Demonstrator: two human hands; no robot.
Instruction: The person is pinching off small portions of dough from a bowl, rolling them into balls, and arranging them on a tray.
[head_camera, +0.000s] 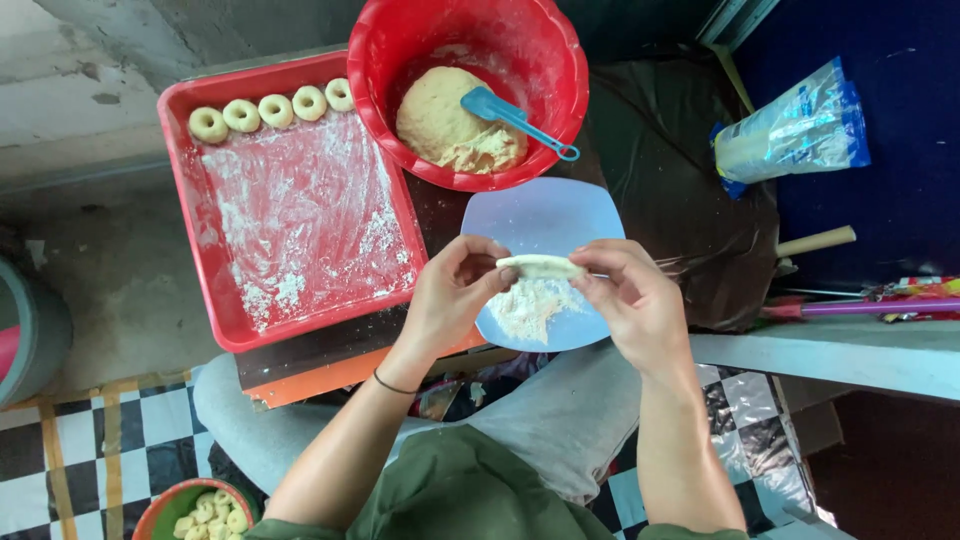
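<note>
Both our hands hold one short pale roll of dough (540, 265). Our left hand (455, 295) pinches one end and our right hand (630, 295) pinches the other, right over a light blue plastic plate (550, 215) with flour on it. Past the plate sits a big red plastic bowl (560, 60) of dough with a blue scraper (515, 118). Beside it, a red floury tray (215, 290) carries five small dough rings (272, 110).

Red tray (215, 290), red bowl (560, 60), black-and-white checked floor (70, 440)
</note>
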